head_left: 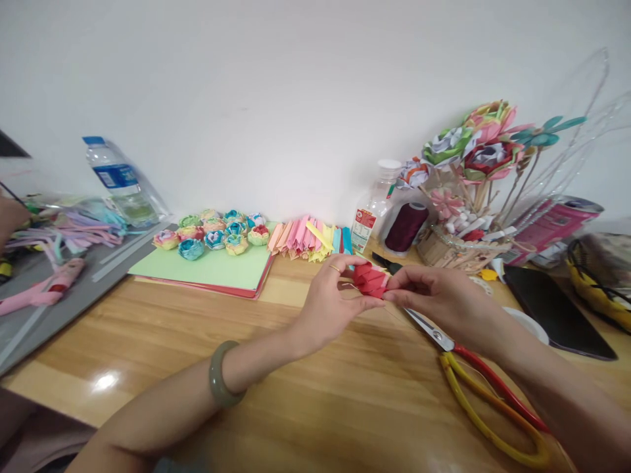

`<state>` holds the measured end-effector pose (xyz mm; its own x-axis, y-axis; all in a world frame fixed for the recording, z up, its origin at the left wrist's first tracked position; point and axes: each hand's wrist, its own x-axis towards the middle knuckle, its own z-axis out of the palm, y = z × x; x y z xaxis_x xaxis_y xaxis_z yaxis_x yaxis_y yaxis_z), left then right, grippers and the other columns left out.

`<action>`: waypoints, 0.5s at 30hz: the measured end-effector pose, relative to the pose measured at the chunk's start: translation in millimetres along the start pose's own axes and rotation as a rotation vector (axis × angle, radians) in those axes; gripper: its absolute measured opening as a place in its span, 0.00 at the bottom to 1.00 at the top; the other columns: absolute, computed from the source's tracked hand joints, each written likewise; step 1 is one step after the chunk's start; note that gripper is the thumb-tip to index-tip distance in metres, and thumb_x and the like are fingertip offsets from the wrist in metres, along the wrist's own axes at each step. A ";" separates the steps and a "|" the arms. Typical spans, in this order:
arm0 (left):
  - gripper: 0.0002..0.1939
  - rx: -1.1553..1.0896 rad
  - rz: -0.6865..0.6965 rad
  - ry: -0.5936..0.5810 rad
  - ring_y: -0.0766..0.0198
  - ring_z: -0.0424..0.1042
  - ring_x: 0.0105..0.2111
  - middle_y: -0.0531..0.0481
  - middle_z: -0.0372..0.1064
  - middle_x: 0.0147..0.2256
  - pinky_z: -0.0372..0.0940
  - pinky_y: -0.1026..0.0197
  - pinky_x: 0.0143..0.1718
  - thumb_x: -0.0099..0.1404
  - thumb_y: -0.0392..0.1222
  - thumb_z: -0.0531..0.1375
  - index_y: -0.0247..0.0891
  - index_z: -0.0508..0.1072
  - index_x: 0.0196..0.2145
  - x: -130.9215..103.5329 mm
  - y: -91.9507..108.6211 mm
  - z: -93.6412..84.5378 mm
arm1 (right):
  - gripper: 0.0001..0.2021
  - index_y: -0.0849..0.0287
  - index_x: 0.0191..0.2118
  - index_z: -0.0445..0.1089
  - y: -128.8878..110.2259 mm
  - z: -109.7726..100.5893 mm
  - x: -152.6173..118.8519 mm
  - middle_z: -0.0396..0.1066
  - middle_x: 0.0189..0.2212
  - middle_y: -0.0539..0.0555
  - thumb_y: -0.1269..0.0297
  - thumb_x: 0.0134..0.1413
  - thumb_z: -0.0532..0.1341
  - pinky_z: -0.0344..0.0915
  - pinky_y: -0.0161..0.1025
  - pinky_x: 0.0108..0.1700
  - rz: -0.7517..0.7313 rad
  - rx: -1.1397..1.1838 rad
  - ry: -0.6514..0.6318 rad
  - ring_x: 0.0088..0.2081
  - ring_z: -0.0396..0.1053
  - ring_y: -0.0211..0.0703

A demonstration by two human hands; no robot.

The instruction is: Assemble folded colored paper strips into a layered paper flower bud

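Note:
Between my two hands, above the table, is a red folded-paper flower [371,280]. My left hand [329,292] grips its left side between thumb and fingers. At its right edge my right hand [434,292] pinches the paper with thumb and forefinger. A thin thread seems to hang near the flower. Scissors [446,341] with one red and one yellow handle lie under and beside my right hand, their blade tips partly hidden. Behind the hands, a row of folded paper strips [303,240] in orange, pink, yellow and blue leans by the wall.
Several finished paper flowers [214,239] rest on green paper sheets [197,268]. A dark thread spool [406,228], a clear bottle [372,210] and a basket of paper flowers [456,249] stand behind. A black phone [557,315] lies right. At left are a water bottle [121,184] and a pink glue gun [44,292].

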<state>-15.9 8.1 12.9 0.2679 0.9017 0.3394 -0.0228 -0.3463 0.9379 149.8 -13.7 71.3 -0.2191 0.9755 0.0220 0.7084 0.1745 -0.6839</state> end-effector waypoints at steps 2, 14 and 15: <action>0.24 -0.005 0.007 -0.007 0.63 0.68 0.40 0.46 0.64 0.43 0.65 0.58 0.42 0.47 0.42 0.68 0.38 0.65 0.41 -0.3 0.1 -0.2 | 0.14 0.60 0.23 0.70 1.0 -0.7 0.0 0.65 0.18 0.49 0.53 0.44 0.59 0.55 0.35 0.25 0.002 0.059 -0.017 0.22 0.59 0.37; 0.25 0.029 0.032 0.058 0.63 0.68 0.40 0.47 0.64 0.42 0.66 0.59 0.40 0.46 0.39 0.68 0.39 0.64 0.41 1.8 0.0 -1.7 | 0.16 0.60 0.30 0.74 -4.6 -1.1 -0.5 0.73 0.24 0.53 0.51 0.43 0.61 0.63 0.36 0.30 0.049 0.231 -0.031 0.27 0.68 0.41; 0.25 0.029 0.031 0.062 0.63 0.68 0.40 0.47 0.64 0.42 0.67 0.59 0.40 0.46 0.39 0.68 0.39 0.64 0.41 1.6 -0.5 -1.5 | 0.16 0.60 0.31 0.74 -4.0 -0.7 -0.7 0.74 0.25 0.53 0.52 0.44 0.61 0.63 0.37 0.30 0.036 0.211 -0.041 0.28 0.68 0.41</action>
<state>-16.9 10.1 13.2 0.2075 0.9042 0.3733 -0.0019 -0.3813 0.9245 147.6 -14.9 74.5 -0.2262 0.9736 -0.0315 0.5612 0.1038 -0.8211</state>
